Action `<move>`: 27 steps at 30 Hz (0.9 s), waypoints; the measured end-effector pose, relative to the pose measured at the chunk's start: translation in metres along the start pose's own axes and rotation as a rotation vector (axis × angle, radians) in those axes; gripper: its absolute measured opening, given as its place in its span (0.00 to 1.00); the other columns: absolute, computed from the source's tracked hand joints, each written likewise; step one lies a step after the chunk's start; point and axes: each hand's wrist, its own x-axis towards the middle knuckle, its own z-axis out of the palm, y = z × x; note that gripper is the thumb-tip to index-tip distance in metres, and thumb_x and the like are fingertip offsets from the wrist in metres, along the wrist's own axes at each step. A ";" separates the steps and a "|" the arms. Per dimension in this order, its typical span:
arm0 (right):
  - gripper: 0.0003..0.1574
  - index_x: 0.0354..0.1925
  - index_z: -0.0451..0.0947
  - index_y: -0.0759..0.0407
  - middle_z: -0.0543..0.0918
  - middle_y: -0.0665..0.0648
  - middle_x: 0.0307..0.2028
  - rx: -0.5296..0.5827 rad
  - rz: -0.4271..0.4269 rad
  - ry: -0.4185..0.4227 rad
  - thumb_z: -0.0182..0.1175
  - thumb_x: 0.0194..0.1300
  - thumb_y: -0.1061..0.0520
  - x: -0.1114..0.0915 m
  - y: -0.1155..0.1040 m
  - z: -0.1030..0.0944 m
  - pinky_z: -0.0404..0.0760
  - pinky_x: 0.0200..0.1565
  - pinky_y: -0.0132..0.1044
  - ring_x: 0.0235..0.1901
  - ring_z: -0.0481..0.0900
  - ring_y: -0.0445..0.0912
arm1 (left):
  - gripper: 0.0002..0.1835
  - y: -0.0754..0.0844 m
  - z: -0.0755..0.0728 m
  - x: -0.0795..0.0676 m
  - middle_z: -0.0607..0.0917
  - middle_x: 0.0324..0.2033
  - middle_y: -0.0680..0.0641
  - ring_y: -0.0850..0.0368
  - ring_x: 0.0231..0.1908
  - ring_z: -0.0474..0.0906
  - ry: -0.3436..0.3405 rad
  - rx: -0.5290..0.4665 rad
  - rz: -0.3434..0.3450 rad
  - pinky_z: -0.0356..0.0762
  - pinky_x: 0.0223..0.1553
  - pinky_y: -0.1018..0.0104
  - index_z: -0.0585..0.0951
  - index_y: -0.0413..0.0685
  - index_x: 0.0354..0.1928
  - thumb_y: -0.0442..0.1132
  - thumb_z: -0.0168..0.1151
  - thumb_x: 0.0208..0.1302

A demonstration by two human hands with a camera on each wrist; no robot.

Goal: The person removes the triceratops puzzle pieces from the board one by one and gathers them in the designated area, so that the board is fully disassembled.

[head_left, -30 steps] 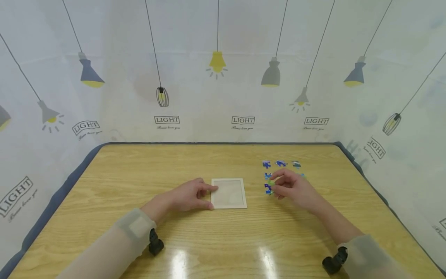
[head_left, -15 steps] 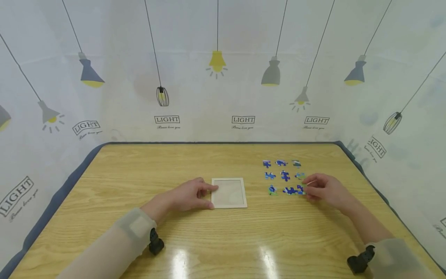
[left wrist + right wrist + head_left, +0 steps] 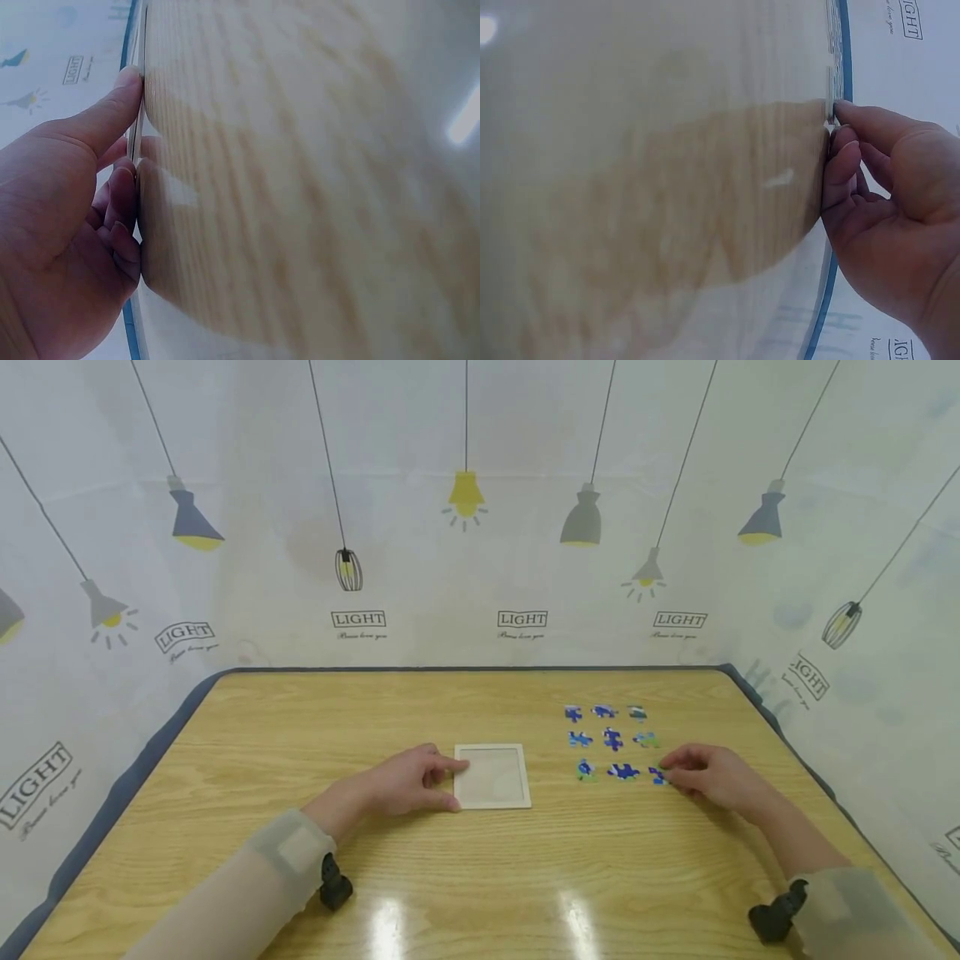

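A shallow square puzzle frame [image 3: 527,777] with a pale rim lies flat on the table. My left hand [image 3: 414,779] holds it at the left edge, index finger over the rim and thumb at the near corner; the other fingers curl beneath the palm in the left wrist view. At the lower right of the spread pieces, my right hand [image 3: 712,777] has thumb and fingertips on the right side of a blue puzzle piece [image 3: 657,775]. The right wrist view shows that hand [image 3: 904,180] at table level, its fingertips at the thin edge of the piece.
Several loose puzzle pieces lie face up in rows, among them a dark blue one [image 3: 622,772], a blue-green one [image 3: 585,769] and a middle one [image 3: 612,739]. The wooden table [image 3: 465,877] has a dark edge, with a printed curtain [image 3: 420,568] behind.
My right hand has moved right, from over the left of the pieces to the lower right one. That piece has shifted slightly right, away from its neighbour. My left hand stays on the frame.
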 end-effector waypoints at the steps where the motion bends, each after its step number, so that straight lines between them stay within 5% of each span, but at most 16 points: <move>1: 0.21 0.63 0.82 0.66 0.85 0.57 0.43 -0.011 0.002 0.002 0.62 0.82 0.53 0.000 0.000 0.001 0.81 0.37 0.38 0.38 0.79 0.49 | 0.36 -0.001 0.000 0.000 0.76 0.43 0.49 0.55 0.43 0.69 0.002 0.002 0.000 0.70 0.45 0.64 0.79 0.50 0.77 0.54 0.76 0.71; 19: 0.18 0.62 0.82 0.65 0.84 0.56 0.39 0.028 -0.008 0.024 0.62 0.83 0.55 0.008 0.003 0.007 0.80 0.34 0.37 0.34 0.78 0.48 | 0.36 -0.002 -0.002 -0.001 0.76 0.44 0.49 0.56 0.42 0.70 0.010 0.003 -0.015 0.70 0.45 0.64 0.80 0.50 0.76 0.53 0.77 0.70; 27: 0.25 0.67 0.79 0.66 0.84 0.56 0.40 0.079 0.002 0.015 0.63 0.83 0.51 0.009 0.007 0.007 0.81 0.34 0.37 0.34 0.78 0.47 | 0.35 -0.002 -0.002 -0.001 0.76 0.44 0.49 0.56 0.42 0.70 0.012 -0.001 -0.020 0.70 0.44 0.65 0.80 0.51 0.76 0.53 0.77 0.70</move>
